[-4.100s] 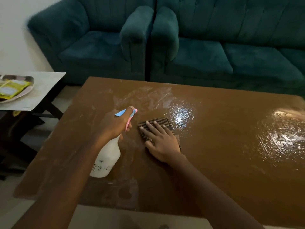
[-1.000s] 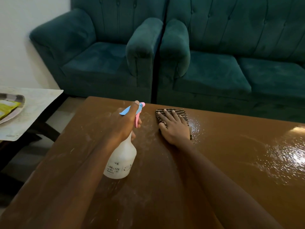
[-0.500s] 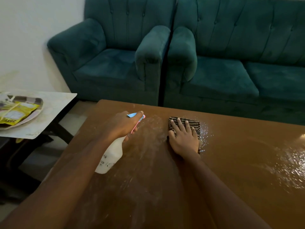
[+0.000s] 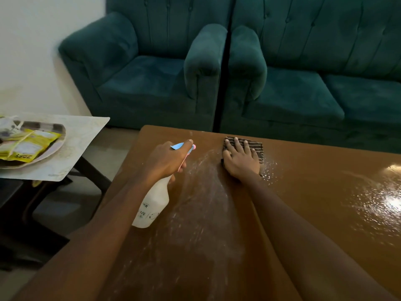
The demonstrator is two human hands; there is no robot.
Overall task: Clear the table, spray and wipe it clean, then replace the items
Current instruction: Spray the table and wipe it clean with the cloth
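Left hand (image 4: 166, 160) gripping tilted spray bottle (image 4: 152, 205), right hand (image 4: 242, 160) flat on cloth (image 4: 257, 146)

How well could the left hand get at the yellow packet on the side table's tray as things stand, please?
Probably not yet: the left hand grips the spray bottle, and the yellow packet lies on the tray on the side table across a gap. Nothing stands in between.

Wet streaks cover the table (image 4: 314, 192); 1 striped cloth (image 4: 257, 147) lies near its far edge; side table (image 4: 82, 137) bears 1 tray (image 4: 59, 128).
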